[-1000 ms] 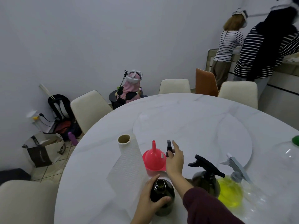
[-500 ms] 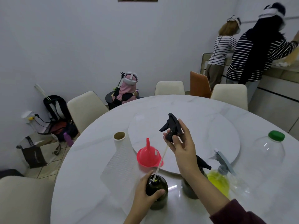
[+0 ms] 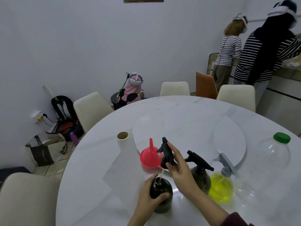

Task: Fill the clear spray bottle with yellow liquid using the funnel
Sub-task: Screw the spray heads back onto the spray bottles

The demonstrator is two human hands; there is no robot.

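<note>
My left hand (image 3: 149, 195) grips a dark green bottle (image 3: 161, 197) standing open near the table's front edge. My right hand (image 3: 178, 167) holds its black spray head (image 3: 166, 154) just above the neck, with the white dip tube (image 3: 161, 174) still reaching into the opening. A red funnel (image 3: 150, 156) stands spout up right behind them. To the right stand a second dark bottle (image 3: 201, 178) with a black sprayer and a clear spray bottle (image 3: 221, 186) holding yellow liquid under a grey sprayer.
A paper towel roll (image 3: 126, 154) with a loose sheet stands on the left of the round marble table (image 3: 179, 115). A big clear jug with a green cap (image 3: 281, 137) sits at the right. Chairs ring the table; two people stand at the far right counter.
My right hand lifted the black spray head out of the dark bottle, then lowered it a little; the dip tube still hangs in the neck. My left hand stayed on the bottle.
</note>
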